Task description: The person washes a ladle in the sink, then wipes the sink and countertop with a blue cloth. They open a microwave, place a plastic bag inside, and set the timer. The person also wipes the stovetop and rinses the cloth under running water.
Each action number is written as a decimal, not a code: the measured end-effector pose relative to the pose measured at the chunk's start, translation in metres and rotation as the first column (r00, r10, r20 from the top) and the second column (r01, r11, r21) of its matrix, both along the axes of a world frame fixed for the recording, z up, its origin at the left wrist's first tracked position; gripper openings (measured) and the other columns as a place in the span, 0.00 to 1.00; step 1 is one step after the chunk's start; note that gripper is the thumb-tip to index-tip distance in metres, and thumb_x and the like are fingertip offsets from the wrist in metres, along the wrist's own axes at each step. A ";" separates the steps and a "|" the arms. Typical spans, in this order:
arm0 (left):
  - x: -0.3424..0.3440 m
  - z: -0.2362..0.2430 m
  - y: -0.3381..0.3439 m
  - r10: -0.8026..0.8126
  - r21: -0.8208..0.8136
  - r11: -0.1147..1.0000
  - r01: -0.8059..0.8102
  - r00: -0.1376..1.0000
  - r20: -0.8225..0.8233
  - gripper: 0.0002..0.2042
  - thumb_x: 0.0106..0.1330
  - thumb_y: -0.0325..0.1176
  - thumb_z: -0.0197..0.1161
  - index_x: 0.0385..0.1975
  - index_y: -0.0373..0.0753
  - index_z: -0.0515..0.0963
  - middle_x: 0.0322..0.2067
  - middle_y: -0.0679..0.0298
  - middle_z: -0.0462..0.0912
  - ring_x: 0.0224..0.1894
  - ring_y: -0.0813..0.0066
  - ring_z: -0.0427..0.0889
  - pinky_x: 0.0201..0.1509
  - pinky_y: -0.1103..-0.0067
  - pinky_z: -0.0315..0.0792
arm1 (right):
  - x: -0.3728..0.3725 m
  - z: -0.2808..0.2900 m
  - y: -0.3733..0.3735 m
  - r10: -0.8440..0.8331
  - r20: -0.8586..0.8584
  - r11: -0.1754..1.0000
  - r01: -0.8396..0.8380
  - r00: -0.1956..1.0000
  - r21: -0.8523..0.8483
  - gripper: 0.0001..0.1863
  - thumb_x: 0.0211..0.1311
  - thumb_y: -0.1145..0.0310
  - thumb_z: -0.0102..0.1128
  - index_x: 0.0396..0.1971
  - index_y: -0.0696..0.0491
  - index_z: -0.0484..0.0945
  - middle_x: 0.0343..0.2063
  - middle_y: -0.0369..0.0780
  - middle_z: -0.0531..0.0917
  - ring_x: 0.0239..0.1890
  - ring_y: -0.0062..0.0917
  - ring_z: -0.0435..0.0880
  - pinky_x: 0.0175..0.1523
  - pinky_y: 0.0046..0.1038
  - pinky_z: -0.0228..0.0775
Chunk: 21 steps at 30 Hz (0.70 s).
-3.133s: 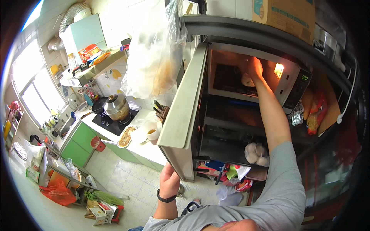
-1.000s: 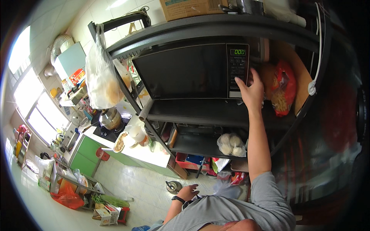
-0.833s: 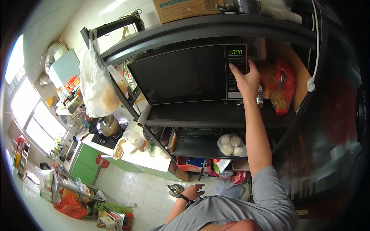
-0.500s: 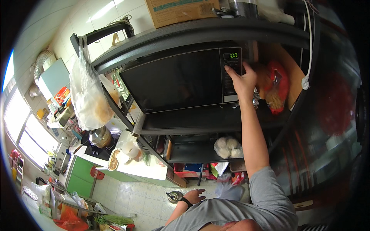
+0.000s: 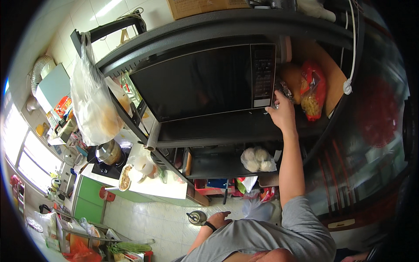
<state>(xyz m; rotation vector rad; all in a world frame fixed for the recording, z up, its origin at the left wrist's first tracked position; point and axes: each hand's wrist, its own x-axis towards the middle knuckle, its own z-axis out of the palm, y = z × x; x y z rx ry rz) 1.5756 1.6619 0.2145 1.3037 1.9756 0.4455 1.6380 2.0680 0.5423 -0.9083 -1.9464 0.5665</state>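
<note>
A black microwave point(image 5: 200, 83) stands on a dark metal rack shelf. Down its right end runs a control panel point(image 5: 263, 72), whose display is dark. Just beside the pale button point(image 5: 262, 103) at the panel's foot is my right hand point(image 5: 284, 114), thumb and index finger apart and holding nothing; whether the thumb touches the microwave's corner I cannot tell. A crumpled foil-like bundle point(image 5: 284, 89) lies right behind those fingers. Low at my side, my left hand point(image 5: 219, 219) hangs with loosely stretched fingers, a black band on its wrist, over the floor near a metal kettle point(image 5: 197, 217).
A red bag of pasta-like pieces point(image 5: 312, 91) lies right of the microwave. On the lower shelf sits a bag of round white items point(image 5: 258, 160). A plastic bag point(image 5: 94, 96) hangs at the rack's left post. Beyond are a counter point(image 5: 172, 188) and a pot point(image 5: 109, 153).
My right hand has moved down from the panel's upper buttons to its lower right corner. The lit green display has gone dark. The view has shifted slightly; my left hand still hangs low.
</note>
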 end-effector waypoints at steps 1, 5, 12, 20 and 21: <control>0.001 0.001 -0.001 0.009 -0.012 1.000 -0.009 1.000 0.014 0.29 0.64 0.47 0.66 0.63 0.40 0.75 0.50 0.47 0.85 0.53 0.49 0.84 0.59 0.63 0.77 | -0.003 -0.003 -0.002 -0.029 0.023 0.998 0.028 0.999 0.058 0.35 0.49 0.74 0.76 0.61 0.57 0.76 0.44 0.51 0.85 0.46 0.41 0.85 0.51 0.38 0.76; 0.002 0.001 -0.003 0.012 -0.006 1.000 -0.012 1.000 0.019 0.29 0.64 0.48 0.66 0.63 0.40 0.75 0.50 0.47 0.85 0.53 0.49 0.83 0.59 0.63 0.77 | -0.008 -0.006 -0.004 -0.027 -0.049 0.993 0.032 0.998 0.110 0.28 0.53 0.69 0.75 0.55 0.58 0.80 0.33 0.48 0.85 0.35 0.38 0.85 0.42 0.38 0.75; 0.002 -0.012 0.003 -0.016 -0.007 1.000 0.016 1.000 -0.011 0.30 0.64 0.48 0.66 0.63 0.40 0.74 0.50 0.48 0.85 0.53 0.48 0.83 0.58 0.63 0.77 | -0.011 -0.007 0.015 0.034 -0.231 0.995 -0.012 0.972 0.095 0.16 0.62 0.59 0.68 0.39 0.59 0.84 0.22 0.48 0.82 0.27 0.43 0.82 0.36 0.38 0.72; 0.005 -0.020 0.007 -0.015 0.018 1.000 0.015 1.000 0.006 0.29 0.64 0.48 0.65 0.63 0.39 0.74 0.49 0.46 0.85 0.53 0.47 0.83 0.57 0.62 0.77 | -0.017 0.003 0.004 -0.068 -0.140 0.982 0.091 0.988 0.167 0.17 0.65 0.55 0.64 0.37 0.55 0.85 0.29 0.52 0.84 0.36 0.52 0.83 0.39 0.43 0.74; 0.006 -0.012 0.009 -0.026 -0.026 0.999 0.025 1.000 -0.012 0.29 0.64 0.46 0.65 0.63 0.39 0.74 0.51 0.46 0.84 0.55 0.49 0.83 0.60 0.63 0.76 | -0.017 0.001 0.003 -0.017 -0.168 0.987 0.043 0.986 0.155 0.19 0.67 0.53 0.62 0.41 0.55 0.86 0.31 0.53 0.85 0.39 0.51 0.84 0.43 0.43 0.75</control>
